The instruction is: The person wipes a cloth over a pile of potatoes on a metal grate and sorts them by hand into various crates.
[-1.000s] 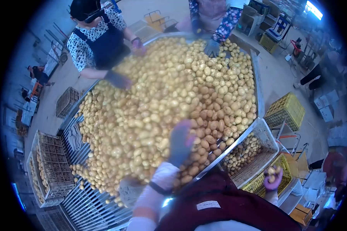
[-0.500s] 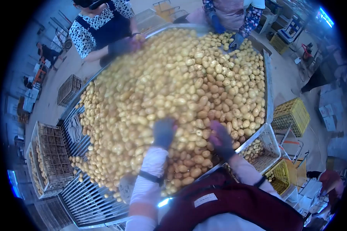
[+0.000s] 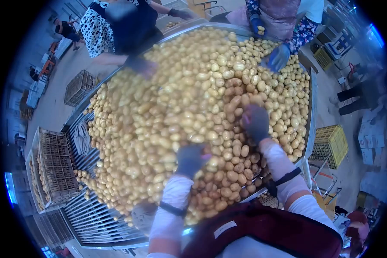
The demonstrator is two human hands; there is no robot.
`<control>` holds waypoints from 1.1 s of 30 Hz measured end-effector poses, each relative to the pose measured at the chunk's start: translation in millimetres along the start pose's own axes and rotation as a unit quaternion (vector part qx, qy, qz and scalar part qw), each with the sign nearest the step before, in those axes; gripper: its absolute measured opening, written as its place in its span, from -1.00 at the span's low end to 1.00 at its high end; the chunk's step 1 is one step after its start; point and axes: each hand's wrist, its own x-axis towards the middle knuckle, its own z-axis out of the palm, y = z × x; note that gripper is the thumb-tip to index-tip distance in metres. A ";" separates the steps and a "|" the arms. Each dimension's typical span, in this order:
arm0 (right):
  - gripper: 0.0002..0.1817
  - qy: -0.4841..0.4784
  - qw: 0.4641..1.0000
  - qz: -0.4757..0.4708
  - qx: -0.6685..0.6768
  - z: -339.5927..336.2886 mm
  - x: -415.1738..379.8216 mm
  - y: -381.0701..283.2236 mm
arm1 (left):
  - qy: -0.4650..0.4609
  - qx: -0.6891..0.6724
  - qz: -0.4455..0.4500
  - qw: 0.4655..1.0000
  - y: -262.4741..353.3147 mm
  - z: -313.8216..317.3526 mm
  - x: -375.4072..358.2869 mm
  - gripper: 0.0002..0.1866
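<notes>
A metal-edged sorting table [image 3: 312, 116] bears a large heap of small potatoes [image 3: 159, 112], yellowish over most of it and browner toward the near right. My left hand [image 3: 191, 160], in a dark glove with a purplish patch near the fingertips, lies on the near middle of the heap; its fingers curl over a brownish piece that is blurred. Farther right and farther up, my right hand [image 3: 255, 122], gloved alike, rests among the brown potatoes with its fingers bent down. What its fingertips hold, if anything, is hidden.
Two co-workers stand across the table, one in a spotted top [image 3: 99, 28], one in a pink apron [image 3: 279, 15] holding a potato. A stacked crate [image 3: 58, 167] stands left, a yellow crate [image 3: 330, 146] right. Metal slats [image 3: 103, 221] show at the near left.
My right hand has moved up and away from the near edge, deeper into the heap. My left hand has shifted slightly right and down. Both co-workers' hands have moved.
</notes>
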 end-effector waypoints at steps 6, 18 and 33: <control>-0.76 -0.105 0.982 -0.121 0.095 18.5 -13.0 -25.7 | -0.084 -0.011 -0.043 0.995 22.0 -14.5 7.4 -0.46; -0.61 -0.254 0.869 0.123 0.407 -2.8 -69.2 -66.2 | 0.042 -0.107 0.014 0.993 37.4 13.5 -21.6 -0.65; -0.45 -0.095 0.220 0.369 0.898 -97.1 -213.3 -68.9 | 0.316 -0.218 0.153 0.911 88.9 -6.5 -46.2 -0.66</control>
